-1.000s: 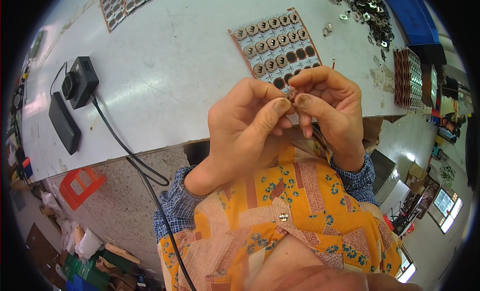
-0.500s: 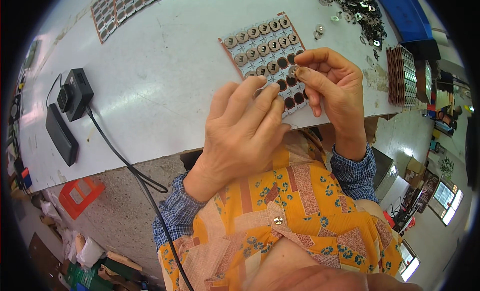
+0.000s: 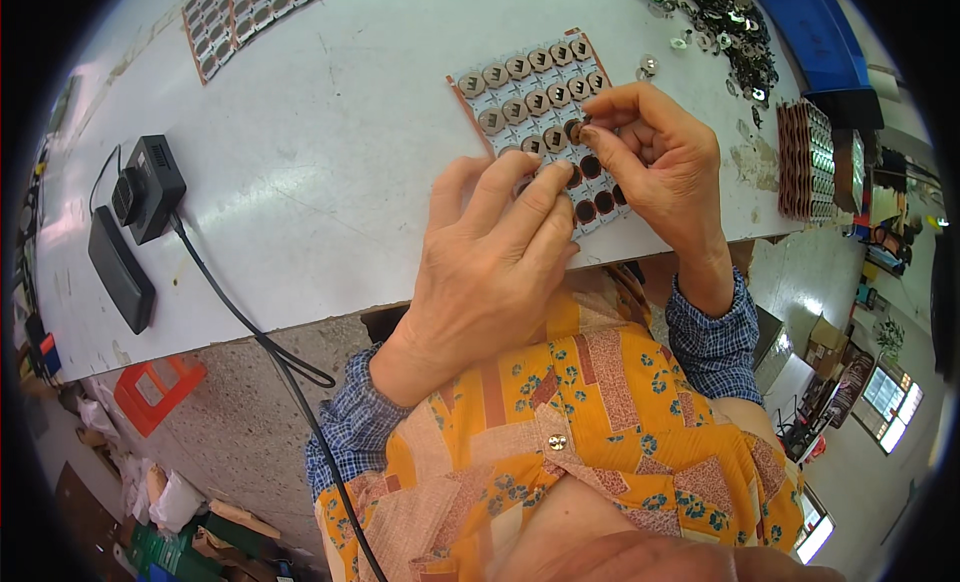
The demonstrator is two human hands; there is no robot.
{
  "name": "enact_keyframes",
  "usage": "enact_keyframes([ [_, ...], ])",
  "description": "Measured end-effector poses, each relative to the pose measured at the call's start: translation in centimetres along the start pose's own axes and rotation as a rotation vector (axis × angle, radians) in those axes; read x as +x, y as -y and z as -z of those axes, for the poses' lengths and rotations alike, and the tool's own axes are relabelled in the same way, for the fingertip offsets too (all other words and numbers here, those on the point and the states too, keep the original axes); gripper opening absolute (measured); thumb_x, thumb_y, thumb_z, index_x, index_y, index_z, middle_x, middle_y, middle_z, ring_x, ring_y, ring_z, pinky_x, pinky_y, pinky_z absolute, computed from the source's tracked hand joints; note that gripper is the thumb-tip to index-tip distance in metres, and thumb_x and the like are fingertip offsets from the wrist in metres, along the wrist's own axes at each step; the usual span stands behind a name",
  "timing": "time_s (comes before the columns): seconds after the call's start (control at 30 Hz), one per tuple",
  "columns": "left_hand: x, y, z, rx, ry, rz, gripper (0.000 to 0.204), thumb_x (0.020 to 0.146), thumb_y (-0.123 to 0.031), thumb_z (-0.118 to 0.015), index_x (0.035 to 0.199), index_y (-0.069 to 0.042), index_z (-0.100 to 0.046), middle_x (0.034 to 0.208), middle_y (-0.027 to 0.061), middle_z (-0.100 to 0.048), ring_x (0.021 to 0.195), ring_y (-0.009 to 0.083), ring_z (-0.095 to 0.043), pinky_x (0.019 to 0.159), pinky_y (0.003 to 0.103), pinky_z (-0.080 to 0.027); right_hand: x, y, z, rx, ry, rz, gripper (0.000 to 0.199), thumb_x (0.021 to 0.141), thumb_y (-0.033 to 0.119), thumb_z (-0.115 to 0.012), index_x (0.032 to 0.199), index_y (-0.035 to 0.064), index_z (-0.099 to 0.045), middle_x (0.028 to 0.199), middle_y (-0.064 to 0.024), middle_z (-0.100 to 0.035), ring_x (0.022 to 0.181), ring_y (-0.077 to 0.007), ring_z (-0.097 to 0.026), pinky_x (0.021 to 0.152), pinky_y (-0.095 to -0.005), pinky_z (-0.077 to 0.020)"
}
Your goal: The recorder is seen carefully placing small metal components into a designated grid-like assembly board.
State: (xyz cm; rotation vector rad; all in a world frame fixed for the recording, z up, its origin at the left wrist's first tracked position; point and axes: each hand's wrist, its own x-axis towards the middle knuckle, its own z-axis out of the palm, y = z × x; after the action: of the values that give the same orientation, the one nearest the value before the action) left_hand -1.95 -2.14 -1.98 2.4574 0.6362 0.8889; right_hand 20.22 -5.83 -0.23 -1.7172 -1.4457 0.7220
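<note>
A circuit board panel (image 3: 503, 90) with orange-brown edges lies near the table's front edge. Its far rows carry silvery round metal discs (image 3: 515, 67) with dark notched marks, while several nearer positions show bare dark circles (image 3: 604, 202). My left hand (image 3: 498, 227) lies over the panel's near left part, fingers stretched out and touching it; what is under the fingertips is hidden. Thumb and forefinger of my right hand (image 3: 660, 157) pinch a small metal disc (image 3: 574, 131) at the third row, largely covered by the fingertips.
Loose metal pieces (image 3: 735, 47) are heaped at the far right beside a blue bin (image 3: 815, 42). A stack of panels (image 3: 805, 162) stands at the right edge. More panels (image 3: 215, 32) lie far left. A black device (image 3: 155, 187) with a cable sits at left.
My right hand has brought the disc slightly left and away from me, down onto the panel's third row. The panel has shifted slightly to the right under my left hand.
</note>
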Motion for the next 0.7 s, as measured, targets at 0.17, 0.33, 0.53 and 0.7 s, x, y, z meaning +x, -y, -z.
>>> enact_keyframes([
  [0.17,0.0,0.1,-0.2,0.005,-0.008,-0.01,0.038,0.079,-0.016,-0.086,0.111,-0.001,-0.074,0.135,0.0109,-0.076,0.127,0.0329,-0.066,0.108,0.052,-0.047,0.4,-0.4,-0.2,0.014,0.0,0.043,0.014,0.101,-0.01,-0.072,0.111,-0.0019,-0.077,0.092,0.0034,-0.072,0.076,0.0013,-0.062,0.064,-0.0175,-0.0471],
  [0.33,0.0,-0.3,0.0,0.003,0.01,0.021,0.037,0.08,-0.015,-0.087,0.112,-0.001,-0.075,0.134,0.0104,-0.077,0.127,0.0337,-0.067,0.108,0.053,-0.047,0.4,-0.6,0.0,0.04,0.045,0.052,0.013,0.099,-0.01,-0.073,0.109,-0.0013,-0.077,0.093,0.0047,-0.068,0.074,0.0013,-0.059,0.061,-0.0176,-0.0441],
  [0.53,0.3,-0.4,0.3,0.002,0.027,0.017,0.037,0.08,-0.013,-0.087,0.114,-0.001,-0.077,0.135,0.0104,-0.078,0.128,0.0341,-0.067,0.109,0.053,-0.047,0.4,-1.4,0.4,-0.022,-0.113,0.12,0.015,0.1,-0.006,-0.076,0.113,-0.0003,-0.079,0.097,0.0036,-0.07,0.073,0.0013,-0.057,0.061,-0.0173,-0.042],
  [0.7,0.1,-0.4,0.2,0.0,0.026,0.027,0.039,0.078,-0.011,-0.088,0.114,-0.001,-0.077,0.135,0.0104,-0.078,0.129,0.0342,-0.067,0.111,0.053,-0.047,2.8,-3.6,2.9,-0.35,-0.418,0.083,0.019,0.102,0.006,-0.079,0.12,0.0001,-0.079,0.098,-0.0018,-0.074,0.07,-0.0017,-0.059,0.062,-0.0198,-0.0452],
])
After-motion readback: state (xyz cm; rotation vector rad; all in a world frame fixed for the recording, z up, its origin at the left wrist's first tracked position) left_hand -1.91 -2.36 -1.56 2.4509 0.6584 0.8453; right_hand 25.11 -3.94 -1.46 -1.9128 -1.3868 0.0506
